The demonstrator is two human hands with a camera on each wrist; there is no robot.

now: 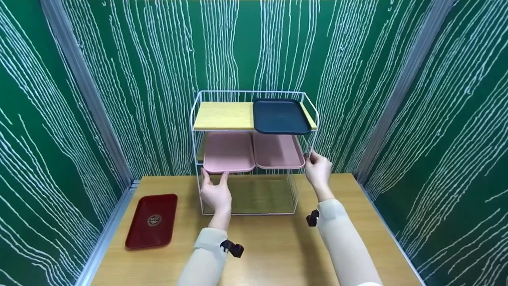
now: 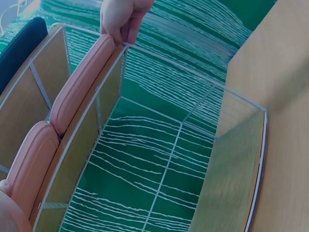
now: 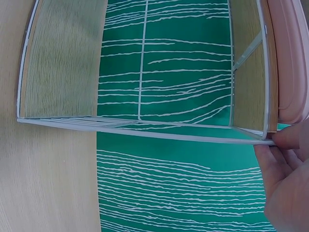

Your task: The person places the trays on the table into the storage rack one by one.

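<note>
A white wire rack [image 1: 197, 186] with wooden shelves stands on the table. Its middle shelf bears two pink trays side by side, the left pink tray [image 1: 229, 153] and the right pink tray [image 1: 278, 151]. My left hand [image 1: 216, 196] touches the front edge of the left pink tray with spread thumb and fingertip. At the rack's right front post, beside the right tray's corner, my right hand [image 1: 318, 170] pinches the wire frame; the right wrist view shows this hand [image 3: 289, 179] close up. On the top shelf a dark blue tray [image 1: 281, 116] lies to the right, its front sticking out.
A dark red tray [image 1: 152, 220] with a round emblem lies on the wooden table [image 1: 266, 250], left of the rack. The bottom wooden shelf [image 1: 262, 194] sits just above the table. Green walls with white lines [image 1: 158, 79] enclose the back and both sides.
</note>
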